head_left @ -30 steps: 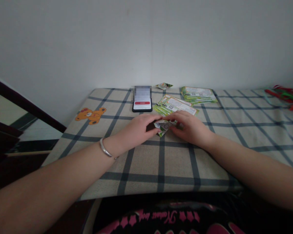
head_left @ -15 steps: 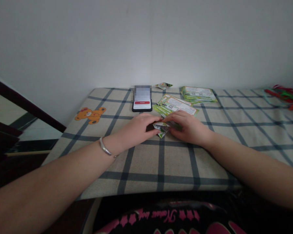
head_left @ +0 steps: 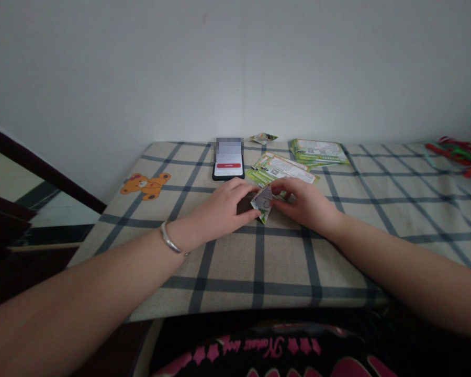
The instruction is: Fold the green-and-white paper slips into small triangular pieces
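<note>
Between my two hands sits a small folded green-and-white paper leaflet (head_left: 264, 204), its corner pointing down toward me. My left hand (head_left: 223, 207) pinches its left side, and my right hand (head_left: 302, 204) holds its right side with the fingertips. A silver bangle (head_left: 170, 242) circles my left wrist. Just above my right hand, loose green-bordered leaflets (head_left: 278, 168) lie fanned on the checked cloth (head_left: 259, 267).
A smartphone (head_left: 228, 159) with a blurred screen lies near the back edge, with a leaflet stack (head_left: 317, 152) and a small folded leaflet (head_left: 264, 138) nearby. Red and green ribbons (head_left: 459, 156) lie at the far right. A white wall (head_left: 235, 68) backs the table.
The folded leaflet has turned and now shows a wider pale face. My hands have shifted slightly, with the right hand's fingers moved along its right side.
</note>
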A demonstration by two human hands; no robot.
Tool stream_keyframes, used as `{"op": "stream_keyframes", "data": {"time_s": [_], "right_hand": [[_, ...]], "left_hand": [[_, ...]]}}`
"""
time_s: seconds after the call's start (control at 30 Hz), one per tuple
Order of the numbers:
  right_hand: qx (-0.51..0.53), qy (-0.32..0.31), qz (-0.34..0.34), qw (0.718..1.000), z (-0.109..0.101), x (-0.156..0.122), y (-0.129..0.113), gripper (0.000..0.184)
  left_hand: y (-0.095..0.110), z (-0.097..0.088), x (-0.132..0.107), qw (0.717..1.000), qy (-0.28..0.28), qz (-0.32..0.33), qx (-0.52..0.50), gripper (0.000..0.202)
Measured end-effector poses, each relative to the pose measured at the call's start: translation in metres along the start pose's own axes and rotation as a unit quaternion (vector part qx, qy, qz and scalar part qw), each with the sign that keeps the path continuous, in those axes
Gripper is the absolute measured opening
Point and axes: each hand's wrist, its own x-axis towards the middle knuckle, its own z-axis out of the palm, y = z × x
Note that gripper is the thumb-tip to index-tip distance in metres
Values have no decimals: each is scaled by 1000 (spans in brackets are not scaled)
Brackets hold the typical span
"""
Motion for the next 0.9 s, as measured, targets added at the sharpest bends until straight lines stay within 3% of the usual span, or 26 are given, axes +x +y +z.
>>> {"op": "stream_keyframes", "data": {"time_s": [0.3,0.43,0.73,0.9], "right_hand": [[75,47,47,995,0,1,-7,8],[93,65,32,993,0,-1,-9,3],[157,18,-7,987,-3,0,-13,12],[171,2,-48,984,-6,1,-14,10]], "left_hand": [[7,0,0,1000,-13,-22,13,30],[10,0,-1,999,-5,-20,-37,33],[16,-2,-2,997,-1,-38,-69,39],[17,-2,-2,998,41,-26,-37,40]]}}
